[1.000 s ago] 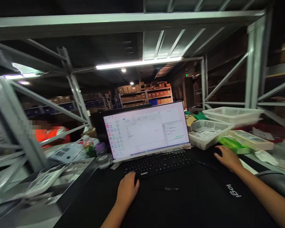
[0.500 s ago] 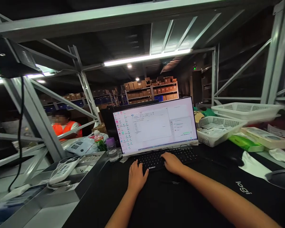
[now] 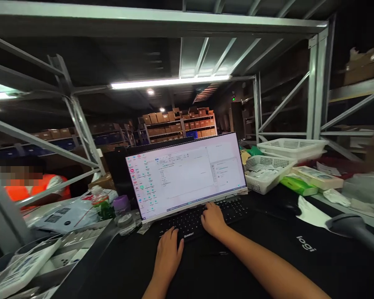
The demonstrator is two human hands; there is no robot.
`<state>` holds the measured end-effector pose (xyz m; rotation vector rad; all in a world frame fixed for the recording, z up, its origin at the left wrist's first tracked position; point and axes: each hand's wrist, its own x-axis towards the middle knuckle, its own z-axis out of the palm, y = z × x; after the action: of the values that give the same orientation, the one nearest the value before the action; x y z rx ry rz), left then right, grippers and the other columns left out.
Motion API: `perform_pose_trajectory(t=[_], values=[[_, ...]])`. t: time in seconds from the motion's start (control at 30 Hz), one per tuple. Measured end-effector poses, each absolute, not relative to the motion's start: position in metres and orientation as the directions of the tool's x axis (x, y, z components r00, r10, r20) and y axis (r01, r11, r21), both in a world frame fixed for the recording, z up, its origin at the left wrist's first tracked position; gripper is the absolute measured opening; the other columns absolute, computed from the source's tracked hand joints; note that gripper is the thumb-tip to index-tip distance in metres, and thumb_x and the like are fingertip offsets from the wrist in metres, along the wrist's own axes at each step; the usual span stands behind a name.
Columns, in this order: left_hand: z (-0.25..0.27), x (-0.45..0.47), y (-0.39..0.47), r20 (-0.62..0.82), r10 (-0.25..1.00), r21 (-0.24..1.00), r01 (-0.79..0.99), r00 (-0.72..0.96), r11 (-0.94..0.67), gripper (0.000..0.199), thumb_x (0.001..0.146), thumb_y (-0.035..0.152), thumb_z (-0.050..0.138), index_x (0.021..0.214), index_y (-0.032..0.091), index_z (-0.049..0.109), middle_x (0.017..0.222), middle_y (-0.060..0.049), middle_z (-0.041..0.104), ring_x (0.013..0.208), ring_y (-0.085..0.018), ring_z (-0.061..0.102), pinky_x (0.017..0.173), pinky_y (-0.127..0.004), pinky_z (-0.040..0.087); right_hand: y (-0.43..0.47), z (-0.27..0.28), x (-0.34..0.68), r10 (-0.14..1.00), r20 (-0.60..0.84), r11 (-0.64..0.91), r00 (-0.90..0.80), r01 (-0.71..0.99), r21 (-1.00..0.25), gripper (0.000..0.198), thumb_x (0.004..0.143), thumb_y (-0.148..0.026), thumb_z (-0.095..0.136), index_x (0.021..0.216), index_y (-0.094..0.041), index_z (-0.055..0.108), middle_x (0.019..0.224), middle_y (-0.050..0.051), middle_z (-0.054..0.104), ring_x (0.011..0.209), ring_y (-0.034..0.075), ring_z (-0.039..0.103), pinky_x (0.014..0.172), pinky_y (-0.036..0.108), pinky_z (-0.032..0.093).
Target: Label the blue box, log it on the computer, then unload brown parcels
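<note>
A black keyboard (image 3: 190, 224) lies on a black desk mat (image 3: 237, 265) in front of a tilted-looking monitor (image 3: 187, 178). On the screen are desktop icons, a large white window and a smaller one at the right. My left hand (image 3: 168, 252) rests at the keyboard's front left edge, fingers apart and reaching onto the keys. My right hand (image 3: 212, 219) is over the keys right of the middle, fingers stretched forward and slightly bent. Neither hand holds anything.
Left stand a purple-lidded bottle (image 3: 122, 211), a plastic parcel (image 3: 67, 220) and a divided box (image 3: 77, 245). Right are a black mouse (image 3: 288, 208), white baskets (image 3: 264, 182), a green packet (image 3: 299, 185) and a barcode scanner (image 3: 352, 226). A person in an orange vest (image 3: 34, 187) sits beyond the rack.
My view has turned to the right, so the monitor and desk appear farther left and lower. The scanner shows more fully. My hands remain at the keyboard. The small window's contents have changed.
</note>
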<state>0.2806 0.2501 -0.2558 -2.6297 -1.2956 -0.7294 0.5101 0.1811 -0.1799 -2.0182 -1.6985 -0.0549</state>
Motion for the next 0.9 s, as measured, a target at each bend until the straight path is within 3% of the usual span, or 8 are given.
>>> perform_pose_trajectory(t=[0.1, 0.2, 0.37, 0.6, 0.67, 0.77, 0.8, 0.9], values=[[-0.255, 0.283, 0.252, 0.471, 0.716, 0.093, 0.779, 0.515, -0.621, 0.052, 0.102, 0.038, 0.034, 0.135, 0.010, 0.063, 0.143, -0.017, 0.063, 0.135, -0.031, 0.057, 0.118, -0.052, 0.043, 0.180, -0.181, 0.501, 0.927, 0.327, -0.059, 0.181, 0.935, -0.349, 0.036, 0.099, -0.032, 0.053, 0.121, -0.016, 0.075, 0.142, 0.017, 0.061, 0.132, 0.034, 0.052, 0.115, 0.047, 0.039], [-0.250, 0.286, 0.247, 0.486, 0.714, 0.083, 0.786, 0.505, -0.612, 0.054, 0.101, 0.037, 0.031, 0.133, 0.009, 0.065, 0.141, -0.018, 0.064, 0.134, -0.031, 0.057, 0.118, -0.052, 0.043, 0.179, -0.185, 0.484, 0.953, 0.282, 0.001, 0.106, 0.935, -0.355, 0.039, 0.100, -0.034, 0.053, 0.132, -0.019, 0.069, 0.136, 0.014, 0.065, 0.126, 0.030, 0.059, 0.113, 0.045, 0.043], [-0.246, 0.281, 0.246, 0.398, 0.751, 0.115, 0.784, 0.527, -0.611, 0.058, 0.101, 0.041, 0.028, 0.137, 0.012, 0.062, 0.146, -0.016, 0.061, 0.139, -0.031, 0.054, 0.119, -0.052, 0.041, 0.177, -0.189, 0.472, 0.961, 0.275, 0.075, 0.021, 0.940, -0.332, 0.038, 0.101, -0.031, 0.049, 0.130, -0.015, 0.068, 0.137, 0.019, 0.063, 0.140, 0.035, 0.047, 0.122, 0.060, 0.028], [-0.221, 0.289, 0.236, 0.364, 0.794, 0.158, 0.808, 0.487, -0.568, 0.055, 0.101, 0.040, 0.029, 0.133, 0.011, 0.063, 0.141, -0.017, 0.062, 0.134, -0.030, 0.056, 0.116, -0.049, 0.042, 0.179, -0.188, 0.483, 0.960, 0.279, 0.125, -0.016, 0.917, -0.379, 0.035, 0.097, -0.027, 0.051, 0.122, -0.014, 0.072, 0.129, 0.016, 0.067, 0.126, 0.031, 0.058, 0.117, 0.052, 0.037], [-0.209, 0.301, 0.231, 0.335, 0.826, 0.158, 0.837, 0.454, -0.524, 0.049, 0.099, 0.034, 0.034, 0.126, 0.010, 0.066, 0.131, -0.018, 0.065, 0.124, -0.032, 0.060, 0.107, -0.047, 0.047, 0.181, -0.188, 0.486, 0.960, 0.281, 0.132, -0.017, 0.909, -0.396, 0.041, 0.091, -0.027, 0.061, 0.129, -0.014, 0.069, 0.137, 0.017, 0.064, 0.136, 0.033, 0.052, 0.121, 0.054, 0.032], [-0.200, 0.317, 0.229, 0.310, 0.872, 0.186, 0.875, 0.379, -0.447, 0.042, 0.095, 0.034, 0.044, 0.122, 0.011, 0.067, 0.122, -0.017, 0.067, 0.114, -0.033, 0.063, 0.096, -0.045, 0.051, 0.184, -0.189, 0.490, 0.958, 0.288, 0.129, -0.008, 0.906, -0.403, 0.070, 0.084, -0.034, 0.075, 0.148, -0.015, 0.055, 0.160, 0.021, 0.044, 0.155, 0.039, 0.026, 0.127, 0.062, 0.015], [-0.200, 0.320, 0.230, 0.320, 0.875, 0.197, 0.878, 0.363, -0.436, 0.041, 0.095, 0.034, 0.046, 0.124, 0.012, 0.066, 0.123, -0.017, 0.066, 0.115, -0.033, 0.063, 0.096, -0.045, 0.051, 0.184, -0.190, 0.492, 0.959, 0.283, 0.119, 0.000, 0.907, -0.404, 0.071, 0.086, -0.039, 0.074, 0.150, -0.016, 0.053, 0.164, 0.021, 0.039, 0.157, 0.039, 0.021, 0.127, 0.064, 0.013], [-0.204, 0.324, 0.231, 0.365, 0.835, 0.200, 0.841, 0.412, -0.502, 0.038, 0.096, 0.029, 0.046, 0.124, 0.014, 0.067, 0.128, -0.015, 0.065, 0.120, -0.030, 0.061, 0.104, -0.043, 0.048, 0.183, -0.191, 0.495, 0.968, 0.250, 0.100, 0.003, 0.913, -0.397, 0.050, 0.099, -0.041, 0.059, 0.145, -0.020, 0.059, 0.161, 0.017, 0.046, 0.154, 0.036, 0.031, 0.125, 0.063, 0.022]])
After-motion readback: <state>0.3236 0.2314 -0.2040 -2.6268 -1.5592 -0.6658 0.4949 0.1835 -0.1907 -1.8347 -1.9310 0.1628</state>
